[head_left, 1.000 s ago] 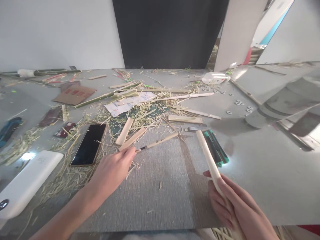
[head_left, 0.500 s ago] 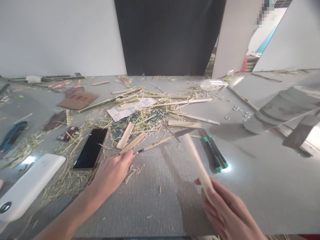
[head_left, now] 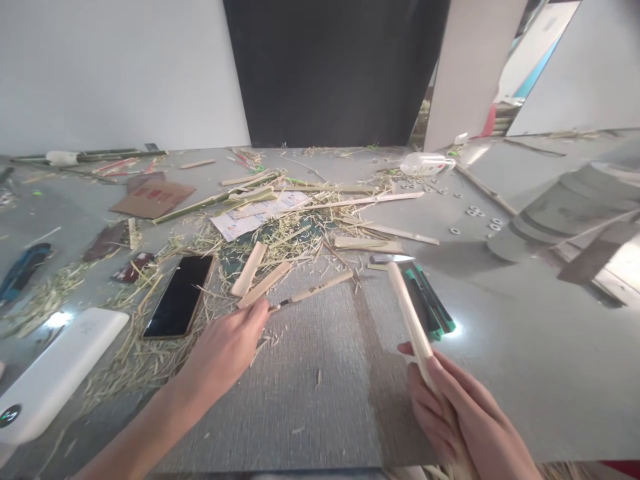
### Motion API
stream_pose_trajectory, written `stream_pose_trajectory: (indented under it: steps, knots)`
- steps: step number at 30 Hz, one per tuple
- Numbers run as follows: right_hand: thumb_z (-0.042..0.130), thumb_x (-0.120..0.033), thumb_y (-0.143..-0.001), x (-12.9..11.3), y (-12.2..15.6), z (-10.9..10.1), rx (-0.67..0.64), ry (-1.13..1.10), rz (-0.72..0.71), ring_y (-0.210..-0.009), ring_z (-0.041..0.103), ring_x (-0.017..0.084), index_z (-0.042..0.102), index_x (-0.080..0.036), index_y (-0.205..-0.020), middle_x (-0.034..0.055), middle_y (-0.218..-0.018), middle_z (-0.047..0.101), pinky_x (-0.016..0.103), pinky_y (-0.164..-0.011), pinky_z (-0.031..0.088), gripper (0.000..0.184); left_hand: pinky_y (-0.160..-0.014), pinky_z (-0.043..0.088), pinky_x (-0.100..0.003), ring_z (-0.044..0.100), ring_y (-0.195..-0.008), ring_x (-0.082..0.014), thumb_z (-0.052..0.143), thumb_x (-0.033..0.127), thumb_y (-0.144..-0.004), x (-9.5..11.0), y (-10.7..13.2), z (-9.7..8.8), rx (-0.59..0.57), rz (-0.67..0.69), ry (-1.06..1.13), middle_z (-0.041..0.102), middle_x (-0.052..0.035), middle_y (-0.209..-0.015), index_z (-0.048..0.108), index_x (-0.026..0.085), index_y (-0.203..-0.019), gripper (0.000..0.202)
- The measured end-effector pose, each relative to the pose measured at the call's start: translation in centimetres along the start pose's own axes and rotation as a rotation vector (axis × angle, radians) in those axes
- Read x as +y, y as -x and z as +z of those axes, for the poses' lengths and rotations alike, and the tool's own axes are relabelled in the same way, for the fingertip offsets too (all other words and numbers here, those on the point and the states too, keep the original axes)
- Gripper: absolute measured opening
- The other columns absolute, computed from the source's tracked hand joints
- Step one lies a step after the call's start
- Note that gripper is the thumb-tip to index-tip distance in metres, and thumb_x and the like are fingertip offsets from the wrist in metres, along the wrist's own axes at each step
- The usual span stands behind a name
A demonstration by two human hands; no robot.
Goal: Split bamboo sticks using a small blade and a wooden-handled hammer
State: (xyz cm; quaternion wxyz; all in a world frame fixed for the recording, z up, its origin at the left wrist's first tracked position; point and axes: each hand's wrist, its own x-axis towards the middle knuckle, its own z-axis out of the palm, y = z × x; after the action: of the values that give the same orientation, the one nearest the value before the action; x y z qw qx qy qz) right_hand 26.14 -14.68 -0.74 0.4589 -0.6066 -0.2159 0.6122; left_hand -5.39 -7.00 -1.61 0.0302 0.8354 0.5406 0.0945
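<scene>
My right hand point(head_left: 465, 407) is closed around a long pale bamboo strip point(head_left: 411, 313), which slants up and to the left over the tabletop. At the left, my left hand point(head_left: 233, 340) pinches the near end of a slim wooden-handled tool point(head_left: 323, 285) with dark printing and a black collar. The tool's working tip is hidden or too small to make out. Beyond the strip's upper end lies a pointed metal blade point(head_left: 393, 258). Just right of the strip is a green-and-black cutter point(head_left: 431, 303). Short flat bamboo pieces point(head_left: 265, 283) lie just past my left fingertips.
Bamboo shavings point(head_left: 295, 243) and longer strips litter the middle. Left are a dark phone point(head_left: 180, 297), a white power bank point(head_left: 63, 373) and a blue tool point(head_left: 25, 270). A clear bottle point(head_left: 425, 164), small white rings point(head_left: 473, 211) and a grey cylindrical object point(head_left: 560, 213) lie right.
The bamboo strip and my right hand have shifted slightly right, and the strip is less blurred. The wooden-handled tool's far end has moved a little right; my left hand stays on it.
</scene>
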Motion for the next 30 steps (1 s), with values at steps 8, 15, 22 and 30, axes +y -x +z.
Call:
stream_pose_trajectory:
  steps: [8,15,22,30]
  knots:
    - [0.074,-0.060,-0.087,0.3,0.0,-1.3,-0.101,0.125,-0.095,-0.052,0.036,0.008,0.063,-0.025,-0.129,-0.0021,-0.069,0.041,0.017,-0.042,0.033,0.056,-0.048,0.032,-0.027,0.066,-0.054,-0.0178,0.034,0.027,-0.110,-1.1,0.2,0.3,0.097,-0.040,-0.027,0.068,-0.0012,-0.073,0.054,0.019,-0.105,0.022]
    - [0.074,-0.062,-0.087,0.6,-0.3,-1.0,-0.110,0.181,-0.026,-0.056,0.038,0.008,0.063,-0.023,-0.127,-0.0013,-0.071,0.042,0.016,-0.045,0.034,0.056,-0.046,0.034,-0.025,0.066,-0.050,-0.0163,0.033,0.027,-0.110,-1.8,0.6,0.2,0.144,-0.029,-0.024,0.070,-0.0010,-0.069,0.056,0.018,-0.105,0.025]
    - [0.074,-0.061,-0.087,0.0,0.1,-0.4,-0.118,0.051,-0.040,-0.056,0.033,0.007,0.060,-0.023,-0.125,-0.0035,-0.070,0.036,0.015,-0.046,0.031,0.055,-0.045,0.036,-0.024,0.067,-0.051,-0.0150,0.034,0.028,-0.110,-2.0,0.7,0.1,0.191,0.004,-0.039,0.072,-0.0022,-0.070,0.057,0.018,-0.102,0.026]
    - [0.073,-0.066,-0.084,0.2,0.5,0.3,0.001,0.065,-0.104,-0.054,0.031,0.007,0.064,-0.025,-0.118,-0.0025,-0.069,0.035,0.014,-0.043,0.030,0.054,-0.045,0.037,-0.025,0.069,-0.051,-0.0162,0.037,0.025,-0.108,-2.3,0.8,0.0,0.180,-0.013,-0.042,0.071,-0.0020,-0.068,0.058,0.017,-0.108,0.023]
